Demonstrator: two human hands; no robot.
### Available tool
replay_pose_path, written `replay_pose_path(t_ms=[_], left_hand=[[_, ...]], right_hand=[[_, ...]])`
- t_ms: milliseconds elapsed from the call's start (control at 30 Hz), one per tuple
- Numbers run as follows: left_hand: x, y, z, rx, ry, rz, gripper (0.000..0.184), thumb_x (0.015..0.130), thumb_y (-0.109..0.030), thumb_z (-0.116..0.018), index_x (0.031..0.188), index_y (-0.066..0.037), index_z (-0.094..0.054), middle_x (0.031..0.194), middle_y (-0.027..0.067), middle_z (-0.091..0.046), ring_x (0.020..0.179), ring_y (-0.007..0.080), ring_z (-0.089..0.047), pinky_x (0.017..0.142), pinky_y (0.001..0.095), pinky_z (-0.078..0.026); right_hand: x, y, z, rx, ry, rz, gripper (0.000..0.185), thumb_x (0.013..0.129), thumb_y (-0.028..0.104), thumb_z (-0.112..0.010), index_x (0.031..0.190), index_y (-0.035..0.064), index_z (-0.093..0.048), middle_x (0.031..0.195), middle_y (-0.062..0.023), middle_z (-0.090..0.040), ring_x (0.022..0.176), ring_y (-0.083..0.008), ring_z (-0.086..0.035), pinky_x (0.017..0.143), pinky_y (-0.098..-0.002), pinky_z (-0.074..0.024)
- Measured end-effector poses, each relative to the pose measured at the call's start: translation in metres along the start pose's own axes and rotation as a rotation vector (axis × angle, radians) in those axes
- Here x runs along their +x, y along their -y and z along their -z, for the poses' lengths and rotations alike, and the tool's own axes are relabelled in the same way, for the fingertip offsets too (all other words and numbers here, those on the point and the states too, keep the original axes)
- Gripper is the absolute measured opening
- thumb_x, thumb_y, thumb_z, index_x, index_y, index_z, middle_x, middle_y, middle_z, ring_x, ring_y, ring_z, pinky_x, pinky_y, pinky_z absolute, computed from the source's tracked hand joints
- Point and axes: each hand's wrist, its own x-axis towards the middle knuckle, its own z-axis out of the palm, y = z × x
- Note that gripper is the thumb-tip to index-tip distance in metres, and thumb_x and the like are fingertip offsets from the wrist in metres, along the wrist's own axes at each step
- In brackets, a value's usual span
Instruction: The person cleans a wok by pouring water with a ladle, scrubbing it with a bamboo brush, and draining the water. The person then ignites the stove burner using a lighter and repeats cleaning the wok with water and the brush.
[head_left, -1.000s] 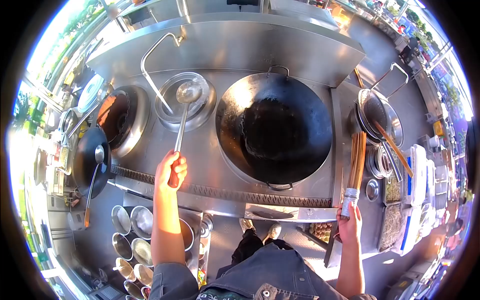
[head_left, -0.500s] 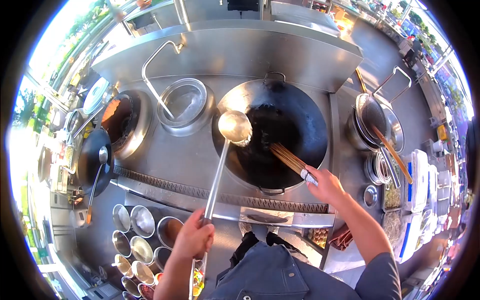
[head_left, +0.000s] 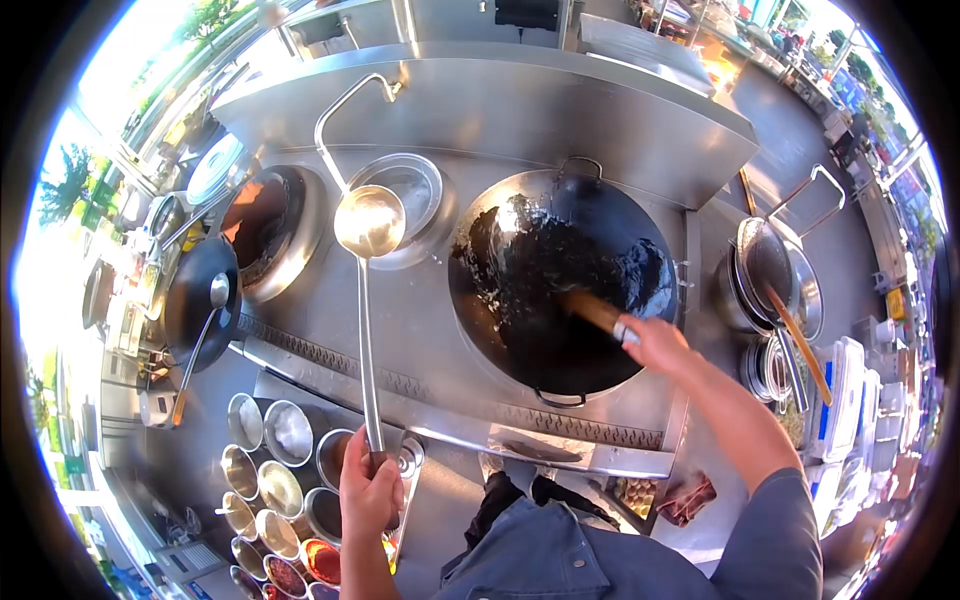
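Note:
A long-handled ladle [head_left: 370, 222] is gripped near the end of its handle by my left hand [head_left: 371, 487]. Its bowl is over the near edge of a round steel water pot [head_left: 425, 190], left of the wok. My right hand [head_left: 655, 343] is closed around the white-wrapped end of a bamboo wok brush [head_left: 592, 309]. The brush tip is down inside the large black wok [head_left: 610, 230], blurred by motion. Water glistens and splashes on the wok's dark inner wall. Two loop handles stand at the wok's far and near rims.
A bent faucet [head_left: 327, 125] reaches over the water pot. Leftward are a tilted wok [head_left: 265, 235] and a smaller pan [head_left: 200, 300] with a ladle in it. Several seasoning tins [head_left: 290, 437] stand at lower left. Strainers over bowls [head_left: 765, 260] and plastic containers [head_left: 845, 395] sit at right.
The ladle has swung left from above the wok to the water pot. The brush has swept within the wok, and water now splashes on its wall. The view has shifted slightly.

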Motion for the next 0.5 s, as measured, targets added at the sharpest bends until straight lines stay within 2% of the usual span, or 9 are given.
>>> replay_pose_path(t_ms=[33, 100, 167, 200, 267, 333, 367, 433, 500], left_hand=[[-0.001, 0.000, 0.003, 0.002, 0.003, 0.003, 0.061, 0.087, 0.004, -0.048, 0.144, -0.003, -0.028, 0.067, 0.0043, -0.051, 0.043, 0.0096, -0.047, 0.038, 0.0224, -0.040], [0.002, -0.001, -0.002, -0.027, -0.048, 0.045, 0.061, 0.087, 0.003, -0.048, 0.144, -0.003, -0.028, 0.067, 0.0051, -0.051, 0.043, 0.0100, -0.047, 0.039, 0.0223, -0.041], [0.005, 0.004, 0.005, -0.076, -0.030, 0.050, 0.060, 0.087, 0.002, -0.049, 0.143, -0.003, -0.029, 0.068, 0.0061, -0.052, 0.042, 0.0104, -0.047, 0.039, 0.0223, -0.041], [0.004, 0.004, 0.004, -0.084, -0.038, 0.046, 0.059, 0.087, 0.001, -0.049, 0.143, -0.002, -0.029, 0.068, 0.0068, -0.053, 0.041, 0.0109, -0.046, 0.038, 0.0226, -0.041], [0.006, 0.011, 0.013, -0.072, -0.021, 0.052, 0.059, 0.087, 0.001, -0.049, 0.142, -0.002, -0.030, 0.069, 0.0070, -0.053, 0.041, 0.0112, -0.046, 0.038, 0.0228, -0.041], [0.008, 0.016, 0.016, -0.077, -0.026, 0.071, 0.058, 0.087, 0.002, -0.049, 0.142, -0.001, -0.030, 0.068, 0.0076, -0.053, 0.042, 0.0117, -0.047, 0.039, 0.0233, -0.042], [0.009, 0.019, 0.015, -0.082, -0.031, 0.080, 0.058, 0.087, 0.002, -0.049, 0.142, -0.001, -0.030, 0.068, 0.0076, -0.053, 0.042, 0.0117, -0.047, 0.039, 0.0233, -0.042], [0.017, 0.024, 0.013, -0.128, 0.010, 0.074, 0.058, 0.087, 0.002, -0.049, 0.142, -0.001, -0.030, 0.067, 0.0078, -0.053, 0.042, 0.0122, -0.048, 0.039, 0.0241, -0.043], [0.024, 0.030, 0.013, -0.176, 0.014, 0.066, 0.058, 0.087, 0.002, -0.049, 0.142, -0.002, -0.030, 0.067, 0.0079, -0.053, 0.041, 0.0127, -0.048, 0.039, 0.0252, -0.043]], right_hand=[[0.021, -0.004, 0.013, -0.016, -0.086, -0.112, 0.051, 0.082, 0.030, -0.067, 0.131, 0.0203, -0.054, 0.107, -0.0190, -0.067, 0.094, -0.0395, -0.065, 0.083, -0.0476, -0.0527], [0.079, 0.004, 0.005, 0.202, -0.263, -0.062, 0.049, 0.084, 0.029, -0.067, 0.130, 0.0158, -0.055, 0.107, -0.0219, -0.066, 0.094, -0.0394, -0.065, 0.081, -0.0468, -0.0529], [0.102, 0.047, -0.027, 0.580, -0.324, -0.041, 0.050, 0.086, 0.030, -0.067, 0.131, 0.0123, -0.054, 0.102, -0.0234, -0.067, 0.078, -0.0322, -0.068, 0.069, -0.0418, -0.0543], [0.086, 0.077, -0.031, 0.704, -0.194, -0.083, 0.052, 0.088, 0.029, -0.065, 0.134, 0.0124, -0.051, 0.094, -0.0160, -0.066, 0.065, -0.0216, -0.063, 0.059, -0.0350, -0.0515], [0.025, 0.110, -0.031, 0.920, 0.046, -0.132, 0.052, 0.090, 0.026, -0.064, 0.138, 0.0108, -0.049, 0.088, -0.0086, -0.066, 0.052, -0.0103, -0.057, 0.047, -0.0270, -0.0478], [-0.014, 0.124, -0.028, 1.080, 0.173, -0.092, 0.053, 0.090, 0.021, -0.063, 0.139, 0.0077, -0.047, 0.095, -0.0082, -0.066, 0.052, -0.0097, -0.057, 0.046, -0.0249, -0.0473], [-0.005, 0.124, -0.035, 1.092, 0.125, -0.061, 0.053, 0.091, 0.022, -0.063, 0.139, 0.0078, -0.046, 0.089, -0.0073, -0.065, 0.051, -0.0092, -0.055, 0.045, -0.0249, -0.0457], [0.049, 0.134, -0.024, 1.030, -0.014, -0.138, 0.053, 0.092, 0.024, -0.062, 0.140, 0.0086, -0.045, 0.083, -0.0061, -0.064, 0.052, -0.0089, -0.054, 0.045, -0.0251, -0.0439], [0.079, 0.138, -0.014, 1.103, -0.109, -0.164, 0.054, 0.089, 0.027, -0.063, 0.138, 0.0107, -0.048, 0.073, -0.0048, -0.061, 0.051, -0.0101, -0.053, 0.048, -0.0273, -0.0465]])
